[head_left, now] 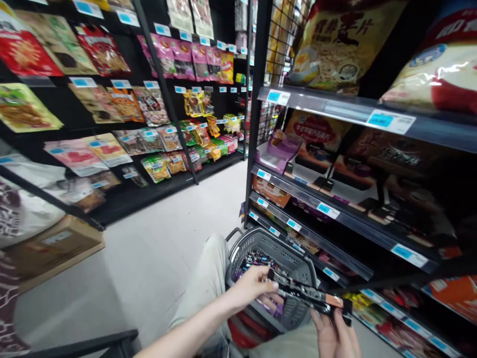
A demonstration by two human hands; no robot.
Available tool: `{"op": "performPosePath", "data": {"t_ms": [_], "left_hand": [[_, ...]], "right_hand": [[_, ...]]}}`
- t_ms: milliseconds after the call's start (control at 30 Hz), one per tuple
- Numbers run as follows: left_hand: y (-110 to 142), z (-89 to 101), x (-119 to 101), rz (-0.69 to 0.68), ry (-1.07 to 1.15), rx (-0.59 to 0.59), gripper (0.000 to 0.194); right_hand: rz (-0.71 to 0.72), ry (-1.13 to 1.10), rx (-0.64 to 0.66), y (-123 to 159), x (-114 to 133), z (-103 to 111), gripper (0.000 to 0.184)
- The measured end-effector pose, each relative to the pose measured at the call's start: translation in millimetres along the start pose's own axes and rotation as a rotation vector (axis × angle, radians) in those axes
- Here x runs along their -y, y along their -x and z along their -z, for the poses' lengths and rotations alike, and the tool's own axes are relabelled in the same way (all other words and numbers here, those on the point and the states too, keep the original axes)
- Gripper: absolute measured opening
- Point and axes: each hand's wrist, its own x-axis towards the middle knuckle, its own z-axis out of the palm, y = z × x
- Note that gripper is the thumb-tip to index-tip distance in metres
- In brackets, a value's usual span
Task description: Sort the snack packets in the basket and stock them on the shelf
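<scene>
Between both hands, above the basket, is a long black shiny packet (303, 292) with an orange-brown patch near its right end. It tilts down to the right. My left hand (255, 284) pinches its left end between thumb and fingers. At the other end, my right hand (335, 334) grips it from below. Under them stands a dark grey plastic shopping basket (294, 261) with perforated walls. Inside it lie many small dark and purple packets (263, 259), partly hidden by my left hand. What the black packet contains I cannot make out.
At right, a black shelf rack (283, 179) carries cartons and large bags (343, 44). Across the aisle, a wall shelf holds hanging snack bags (182, 59). A cardboard box (59, 248) sits on the floor at left. My knee (208, 273) is beside the basket.
</scene>
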Motion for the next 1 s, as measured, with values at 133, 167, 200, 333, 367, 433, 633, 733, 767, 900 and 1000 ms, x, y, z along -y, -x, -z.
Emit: {"op": "performPosePath", "data": {"t_ms": [133,167,200,333,367,433,633,733,767,900,1000], "left_hand": [[-9.4,19.2,3.3,0.01,-0.091,-0.111,0.024],[-11.2,24.6,3.7,0.023,-0.104,-0.12,0.024],[-13.1,29.7,4.6,0.029,-0.113,-0.129,0.024],[-22.4,42.7,15.3,-0.028,-0.124,-0.19,0.024],[-25.0,44.2,19.2,-0.052,-0.133,-0.204,0.024],[-29.7,46.1,26.9,-0.113,-0.224,-0.236,0.025],[-35.3,66.2,38.9,-0.169,-0.812,-0.278,0.03],[-32.1,89.3,41.6,-0.041,-0.966,-0.235,0.032],[-30.3,96.9,42.8,-0.002,-1.004,-0.222,0.032],[-21.0,114.8,49.5,0.056,-1.046,-0.199,0.031],[-15.0,114.9,56.9,0.05,-1.032,-0.174,0.026]], "right_hand": [[-0.067,0.127,-0.04,2.3,1.1,-1.1,0.028],[-0.089,0.186,-0.036,1.0,1.5,2.9,0.031],[-0.121,0.244,-0.014,-0.8,1.8,6.7,0.034],[-0.207,0.383,0.092,-9.2,-0.9,11.1,0.042],[-0.196,0.403,0.081,-11.5,-2.8,10.3,0.042],[-0.151,0.455,0.034,-16.9,-7.8,10.6,0.041],[-0.096,0.8,0.055,-44.3,-25.5,43.2,0.04],[-0.094,1.148,0.104,-63.5,-47.8,61.1,0.028],[-0.074,1.263,0.113,-70.1,-59.6,64.2,0.026],[-0.041,1.491,0.159,-89.7,-119.0,64.3,0.027],[-0.097,1.564,0.123,-96.6,-151.6,59.4,0.027]]}}
